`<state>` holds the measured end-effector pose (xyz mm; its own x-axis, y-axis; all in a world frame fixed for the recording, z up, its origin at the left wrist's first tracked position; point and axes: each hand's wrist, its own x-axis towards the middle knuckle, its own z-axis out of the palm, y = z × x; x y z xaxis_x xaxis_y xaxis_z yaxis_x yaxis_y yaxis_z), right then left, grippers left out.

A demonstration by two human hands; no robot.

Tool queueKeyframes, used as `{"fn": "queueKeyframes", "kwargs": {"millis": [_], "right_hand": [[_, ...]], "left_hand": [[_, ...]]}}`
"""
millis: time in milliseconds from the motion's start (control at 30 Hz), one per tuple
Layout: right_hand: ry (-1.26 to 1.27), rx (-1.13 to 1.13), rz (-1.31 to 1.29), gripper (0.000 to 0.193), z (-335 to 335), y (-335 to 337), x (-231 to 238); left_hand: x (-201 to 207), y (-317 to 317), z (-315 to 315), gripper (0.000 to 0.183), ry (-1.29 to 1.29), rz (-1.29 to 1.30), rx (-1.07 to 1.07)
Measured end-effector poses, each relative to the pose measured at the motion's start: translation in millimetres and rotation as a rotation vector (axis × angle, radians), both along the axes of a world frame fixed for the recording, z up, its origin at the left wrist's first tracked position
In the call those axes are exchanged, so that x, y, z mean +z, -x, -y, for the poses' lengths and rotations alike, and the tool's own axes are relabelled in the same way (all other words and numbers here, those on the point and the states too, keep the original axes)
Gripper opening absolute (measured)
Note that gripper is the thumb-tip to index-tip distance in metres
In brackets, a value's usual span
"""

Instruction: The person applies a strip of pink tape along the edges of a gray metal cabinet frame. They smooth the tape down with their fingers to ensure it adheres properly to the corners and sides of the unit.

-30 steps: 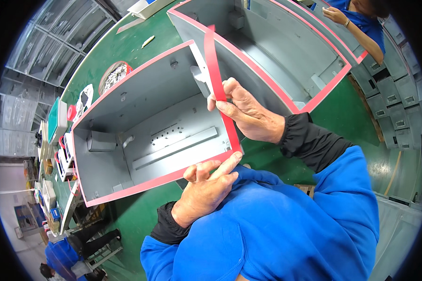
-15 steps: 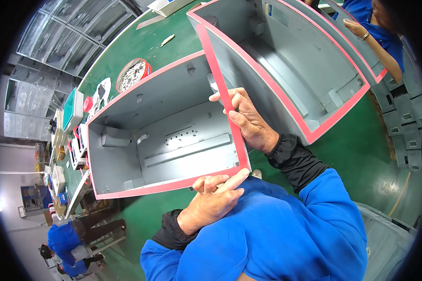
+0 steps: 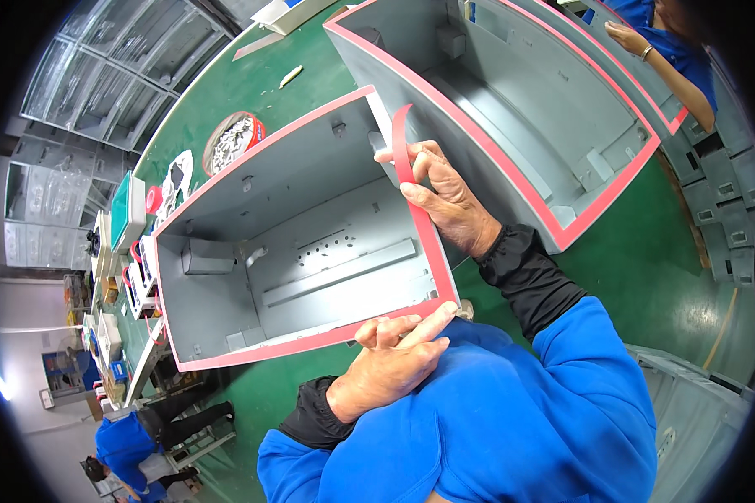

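Note:
A grey metal box (image 3: 327, 222) lies with its opening toward me, its rim edged with pink strip (image 3: 268, 350). My right hand (image 3: 453, 197) is at the box's right side, thumb and fingers closed on the loose length of strip (image 3: 401, 142). That length stands off the rim, its free end curling above my fingers. Bare pale rim (image 3: 379, 109) shows at the far right corner. My left hand (image 3: 390, 365) rests at the near right corner, index finger stretched along the strip there, thumb apart below it.
A second pink-edged grey box (image 3: 512, 109) stands close on the right. Behind lie a round tub of small white pieces (image 3: 233, 144) and a marker-like stick (image 3: 291, 76) on the green table (image 3: 310, 59). At far right shows a co-worker's hand (image 3: 627, 38); another person (image 3: 126, 444) is lower left.
The strip's far end, earlier straight and reaching past the far right corner, has come away from there and curls nearer my right hand. The left hand still touches the near corner.

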<state>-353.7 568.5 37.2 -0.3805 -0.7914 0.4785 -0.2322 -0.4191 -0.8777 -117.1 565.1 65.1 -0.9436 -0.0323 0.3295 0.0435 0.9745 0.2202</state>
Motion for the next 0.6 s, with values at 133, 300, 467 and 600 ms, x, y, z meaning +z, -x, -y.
{"fn": "queueKeyframes", "kwargs": {"millis": [133, 300, 467, 600], "right_hand": [[0.007, -0.005, -0.03, 0.015, 0.3, 0.1, -2.6], [0.013, -0.017, -0.072, 0.017, -0.9, 0.8, -2.9], [0.023, -0.016, -0.067, 0.018, -0.6, 0.3, -3.0], [0.012, -0.02, -0.064, 0.018, -1.7, -0.4, -1.7]], "left_hand": [[-4.7, -1.8, 0.6, 0.023, 0.003, -0.023, -0.01], [-3.2, -1.0, 0.3, 0.023, 0.014, -0.026, -0.006], [-7.4, -2.4, 0.5, 0.026, -0.011, -0.056, -0.015], [-9.1, -3.4, 0.2, 0.026, -0.042, -0.065, -0.023]]}}
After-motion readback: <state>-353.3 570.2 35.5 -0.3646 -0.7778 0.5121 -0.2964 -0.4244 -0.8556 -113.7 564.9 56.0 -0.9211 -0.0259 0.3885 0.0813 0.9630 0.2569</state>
